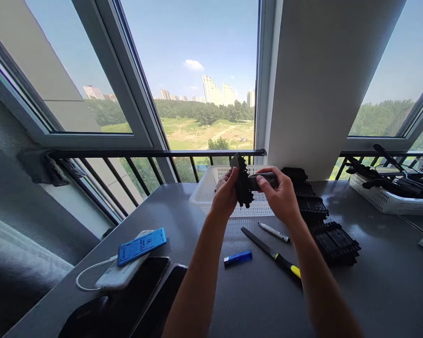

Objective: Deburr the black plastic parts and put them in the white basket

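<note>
Here, the left grip (227,191) clamps a black toothed part (243,182); the right (275,191) clamps a dark tool (264,180).

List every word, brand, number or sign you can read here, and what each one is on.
No text reads clearly enough to quote.
Blue-faced device: pale characters, too small and blurred to read.
White pen: small dark marks, too small to read.
Blue lighter: no lettering I can make out.
File: none visible on its black-and-yellow handle.
Held black toothed piece: no lettering I can make out.
</note>
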`<state>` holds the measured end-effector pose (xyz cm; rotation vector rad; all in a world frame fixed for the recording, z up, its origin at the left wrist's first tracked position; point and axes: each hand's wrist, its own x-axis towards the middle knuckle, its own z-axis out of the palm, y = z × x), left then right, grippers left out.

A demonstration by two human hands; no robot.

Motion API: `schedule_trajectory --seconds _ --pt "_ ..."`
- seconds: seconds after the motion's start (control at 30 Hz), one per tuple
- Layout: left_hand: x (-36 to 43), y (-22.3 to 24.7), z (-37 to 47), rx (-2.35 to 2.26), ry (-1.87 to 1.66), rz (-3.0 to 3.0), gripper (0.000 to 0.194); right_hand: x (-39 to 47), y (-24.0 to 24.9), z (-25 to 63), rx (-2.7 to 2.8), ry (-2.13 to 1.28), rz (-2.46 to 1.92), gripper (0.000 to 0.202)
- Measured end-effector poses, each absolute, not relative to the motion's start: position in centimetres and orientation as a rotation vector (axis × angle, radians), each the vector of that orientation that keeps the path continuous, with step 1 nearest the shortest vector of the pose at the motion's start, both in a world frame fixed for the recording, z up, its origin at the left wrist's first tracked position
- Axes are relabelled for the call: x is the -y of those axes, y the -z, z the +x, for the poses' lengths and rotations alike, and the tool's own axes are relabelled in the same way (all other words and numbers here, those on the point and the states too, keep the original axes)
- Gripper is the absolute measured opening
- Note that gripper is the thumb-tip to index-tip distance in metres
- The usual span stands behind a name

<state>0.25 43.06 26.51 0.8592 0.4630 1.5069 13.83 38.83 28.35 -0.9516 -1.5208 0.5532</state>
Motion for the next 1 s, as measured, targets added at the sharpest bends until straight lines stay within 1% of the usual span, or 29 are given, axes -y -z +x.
schedule_trajectory --seconds 0.2,0.37,0.53,0.87,1.0 --pt "-42.8 -26.9 -0.5 -0.517 -1.588 0.897 0.041 -39.3 -28.4 15.2 1.578 -0.759 -0.879 0.029" --pt "-42.3 -27.4 -0.7 -0.683 -1.603 0.877 0.041 -39.5 -28.5 16.1 1.424 -0.604 -0.906 0.028" --pt "-41.7 -27.6 -0.1 -0.747 -1.577 1.004 0.044 -39.5 -28.6 15.7 1.416 -0.637 -0.827 0.030" --pt "-41.0 -27.7 0.4 -0.806 -1.591 1.149 0.043 -40.0 -28.0 15.9 1.436 -0.433 -1.018 0.024" --pt "-41.2 -27.6 0.3 -0.845 -1.594 1.167 0.044 -39.8 -28.1 16.1 1.512 -0.485 -1.065 0.021"
